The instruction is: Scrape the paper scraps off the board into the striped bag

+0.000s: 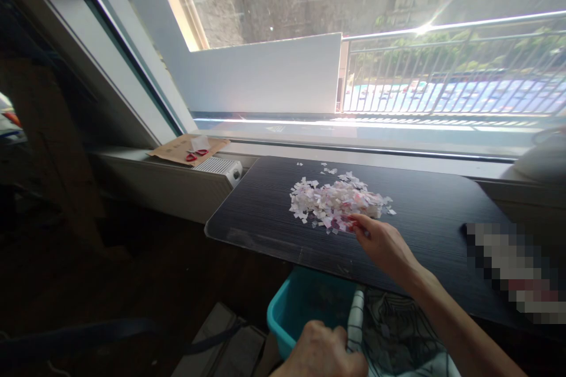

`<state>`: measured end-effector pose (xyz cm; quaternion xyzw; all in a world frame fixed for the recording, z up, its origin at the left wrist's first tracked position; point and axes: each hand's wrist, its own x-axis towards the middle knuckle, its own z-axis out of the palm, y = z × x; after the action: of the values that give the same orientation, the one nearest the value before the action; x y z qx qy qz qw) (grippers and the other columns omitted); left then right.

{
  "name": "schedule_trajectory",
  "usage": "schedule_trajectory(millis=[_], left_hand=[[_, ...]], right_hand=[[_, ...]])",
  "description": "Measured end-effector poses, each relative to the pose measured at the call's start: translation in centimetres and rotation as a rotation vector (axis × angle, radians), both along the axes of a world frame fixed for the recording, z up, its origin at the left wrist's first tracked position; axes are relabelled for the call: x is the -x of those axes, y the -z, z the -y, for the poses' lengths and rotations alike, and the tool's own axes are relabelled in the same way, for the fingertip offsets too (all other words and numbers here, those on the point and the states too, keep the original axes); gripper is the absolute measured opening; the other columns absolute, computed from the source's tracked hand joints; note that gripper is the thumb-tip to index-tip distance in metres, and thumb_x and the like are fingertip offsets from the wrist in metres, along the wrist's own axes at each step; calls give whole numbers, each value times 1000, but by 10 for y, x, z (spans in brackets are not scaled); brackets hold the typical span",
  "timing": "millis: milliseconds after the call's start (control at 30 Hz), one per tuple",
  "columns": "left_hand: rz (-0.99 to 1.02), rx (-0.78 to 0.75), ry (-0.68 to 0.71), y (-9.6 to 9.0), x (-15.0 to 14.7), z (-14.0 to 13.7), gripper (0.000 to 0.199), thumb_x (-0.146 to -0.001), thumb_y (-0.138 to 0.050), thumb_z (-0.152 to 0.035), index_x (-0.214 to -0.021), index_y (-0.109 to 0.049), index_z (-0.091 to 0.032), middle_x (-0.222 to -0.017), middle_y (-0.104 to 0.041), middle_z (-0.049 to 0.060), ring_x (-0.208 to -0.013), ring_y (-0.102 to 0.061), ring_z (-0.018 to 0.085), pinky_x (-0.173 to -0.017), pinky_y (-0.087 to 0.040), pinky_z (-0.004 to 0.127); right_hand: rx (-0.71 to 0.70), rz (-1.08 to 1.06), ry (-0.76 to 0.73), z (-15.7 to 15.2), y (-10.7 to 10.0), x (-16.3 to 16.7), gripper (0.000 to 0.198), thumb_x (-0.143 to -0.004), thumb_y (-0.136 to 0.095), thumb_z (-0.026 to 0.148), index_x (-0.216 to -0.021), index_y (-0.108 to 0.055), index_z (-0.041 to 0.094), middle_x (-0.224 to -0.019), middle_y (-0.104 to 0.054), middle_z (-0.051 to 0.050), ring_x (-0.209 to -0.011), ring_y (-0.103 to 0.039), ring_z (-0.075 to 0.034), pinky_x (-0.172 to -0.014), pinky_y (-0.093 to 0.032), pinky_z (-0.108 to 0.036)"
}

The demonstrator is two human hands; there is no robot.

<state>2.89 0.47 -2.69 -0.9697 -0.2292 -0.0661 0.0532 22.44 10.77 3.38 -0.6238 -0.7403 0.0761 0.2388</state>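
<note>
A loose heap of small white and pinkish paper scraps (pixel 329 197) lies on a dark wood-grain tabletop (pixel 265 212). My right hand (pixel 375 238) reaches in from the right, its fingers pinched on scraps at the heap's near edge. Below the table's front edge, my left hand (pixel 321 347) is closed round a fold of white checkered cloth (pixel 355 321). That cloth hangs beside a teal plastic bin (pixel 276 318), whose inside is in shadow. A few stray scraps lie behind the heap.
Red-handled scissors (pixel 197 155) rest on a brown paper envelope (pixel 177 150) on the sill, above a white radiator (pixel 198 188). A large window runs behind the table. A pixelated object (pixel 508 271) lies at the table's right. Cardboard (pixel 221 336) sits on the dark floor.
</note>
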Motion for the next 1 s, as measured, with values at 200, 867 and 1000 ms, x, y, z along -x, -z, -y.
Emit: schedule_trajectory(millis=[200, 867, 1000], left_hand=[[-31, 19, -1, -2, 1, 0, 24, -73, -75, -40, -68, -57, -24, -57, -55, -2, -35, -47, 15, -32, -20, 27], [-132, 83, -2, -9, 1, 0, 17, -80, -68, -37, -76, -58, -24, -63, -59, -1, -40, -52, 16, -33, -29, 23], [-177, 131, -1, -17, 0, -1, 17, -84, -62, -39, -78, -59, -24, -64, -59, 0, -41, -53, 17, -34, -32, 25]], right_hand=[[98, -77, -127, 4, -2, 7, 33, -88, -43, 26, -109, -68, 21, -88, -77, -4, -76, -71, -20, -64, -47, -25], [160, -246, -163, 18, 6, 6, 32, -89, -45, 31, -108, -68, 19, -82, -76, -5, -72, -70, -19, -62, -48, -25], [161, -254, -208, 20, 2, 11, 31, -89, -45, 31, -107, -69, 20, -81, -76, -4, -67, -68, -18, -60, -47, -24]])
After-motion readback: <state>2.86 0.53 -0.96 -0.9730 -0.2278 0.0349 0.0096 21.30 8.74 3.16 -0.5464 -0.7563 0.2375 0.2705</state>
